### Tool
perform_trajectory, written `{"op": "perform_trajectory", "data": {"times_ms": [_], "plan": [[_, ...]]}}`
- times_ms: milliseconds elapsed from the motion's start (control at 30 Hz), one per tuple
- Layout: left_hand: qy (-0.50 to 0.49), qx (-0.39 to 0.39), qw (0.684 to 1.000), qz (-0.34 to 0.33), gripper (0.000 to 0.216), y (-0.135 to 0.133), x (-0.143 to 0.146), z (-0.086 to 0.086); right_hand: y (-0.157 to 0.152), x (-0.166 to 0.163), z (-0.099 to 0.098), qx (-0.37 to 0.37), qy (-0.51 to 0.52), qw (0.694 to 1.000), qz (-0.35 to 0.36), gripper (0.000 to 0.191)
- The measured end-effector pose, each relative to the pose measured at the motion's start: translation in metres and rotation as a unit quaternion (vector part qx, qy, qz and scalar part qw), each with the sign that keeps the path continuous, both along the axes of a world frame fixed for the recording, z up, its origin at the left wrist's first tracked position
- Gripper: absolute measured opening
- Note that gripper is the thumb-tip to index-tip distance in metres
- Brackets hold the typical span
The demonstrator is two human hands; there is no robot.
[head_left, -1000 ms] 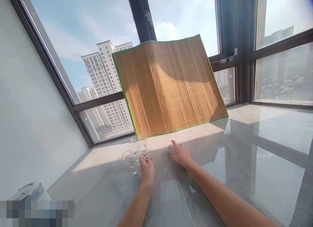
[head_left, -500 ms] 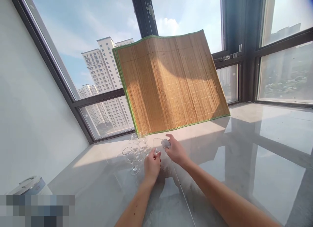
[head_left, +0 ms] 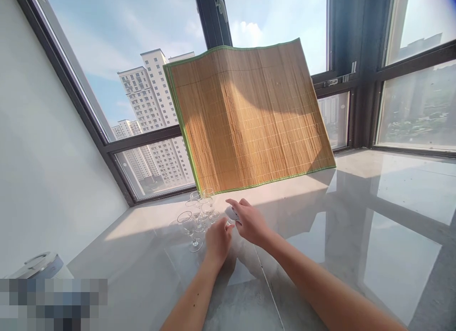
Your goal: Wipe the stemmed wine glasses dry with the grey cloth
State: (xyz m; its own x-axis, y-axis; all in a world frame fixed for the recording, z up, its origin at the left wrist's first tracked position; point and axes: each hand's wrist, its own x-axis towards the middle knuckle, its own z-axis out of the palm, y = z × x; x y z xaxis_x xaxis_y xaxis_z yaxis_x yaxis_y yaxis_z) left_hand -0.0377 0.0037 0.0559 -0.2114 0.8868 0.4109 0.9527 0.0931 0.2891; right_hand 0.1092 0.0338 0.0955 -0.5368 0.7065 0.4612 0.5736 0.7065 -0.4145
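My left hand (head_left: 218,240) is closed, its fingers curled and its thumb pointing right, around a small clear stemmed glass that the hands now mostly hide. Right up against it, my right hand (head_left: 252,224) grips a crumpled white wad (head_left: 232,213), like a tissue or cloth, pressed to the glass. The index finger of that hand stretches out to the left. Just left of my hands, several clear stemmed glasses stand upright in a cluster; the nearest glass (head_left: 195,244) is closest to my left wrist.
A bamboo mat (head_left: 249,117) with green edging leans against the window behind the glasses. Glossy grey tiles (head_left: 295,278) form the surface under my hands. A white lidded container (head_left: 44,264) stands at the lower left, partly blurred out. A white wall (head_left: 42,146) rises on the left.
My right hand has moved left and over the glass with the white wad, covering the bowl that showed before. My left hand has turned and shifted slightly left.
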Motion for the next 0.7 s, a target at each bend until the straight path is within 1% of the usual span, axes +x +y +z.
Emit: {"op": "perform_trajectory", "data": {"times_ms": [67,167,267,333,400,467,533,600,700], "plan": [[0.035,-0.003,0.999,-0.014,0.015,-0.001,0.001,0.000,0.002,0.000,-0.001,-0.003,-0.014,1.000,-0.025,0.072],[0.060,0.000,0.997,-0.046,0.025,-0.001,0.000,0.001,0.009,0.004,-0.003,-0.012,-0.004,0.996,-0.085,0.070],[0.053,0.002,0.996,-0.068,0.037,-0.001,-0.001,0.001,0.020,0.010,-0.009,-0.025,0.004,0.989,-0.146,0.073],[0.037,0.003,0.997,-0.070,0.041,-0.001,-0.001,0.002,0.027,0.015,-0.014,-0.048,-0.010,0.984,-0.169,0.078],[0.015,0.008,0.998,-0.068,0.040,-0.001,-0.002,0.002,0.034,0.018,-0.019,-0.096,-0.010,0.981,-0.166,0.079],[-0.010,0.011,0.998,-0.063,0.037,0.000,-0.003,0.002,0.038,0.019,-0.024,-0.157,0.027,0.978,-0.135,0.075],[-0.031,0.011,0.998,-0.056,0.033,0.002,-0.006,0.001,0.041,0.018,-0.027,-0.202,0.083,0.972,-0.091,0.071],[-0.041,0.008,0.998,-0.047,0.029,0.003,-0.009,-0.001,0.044,0.017,-0.029,-0.222,0.129,0.965,-0.061,0.072],[-0.050,0.006,0.998,-0.039,0.024,0.004,-0.010,-0.002,0.049,0.015,-0.032,-0.235,0.168,0.955,-0.060,0.075]]}}
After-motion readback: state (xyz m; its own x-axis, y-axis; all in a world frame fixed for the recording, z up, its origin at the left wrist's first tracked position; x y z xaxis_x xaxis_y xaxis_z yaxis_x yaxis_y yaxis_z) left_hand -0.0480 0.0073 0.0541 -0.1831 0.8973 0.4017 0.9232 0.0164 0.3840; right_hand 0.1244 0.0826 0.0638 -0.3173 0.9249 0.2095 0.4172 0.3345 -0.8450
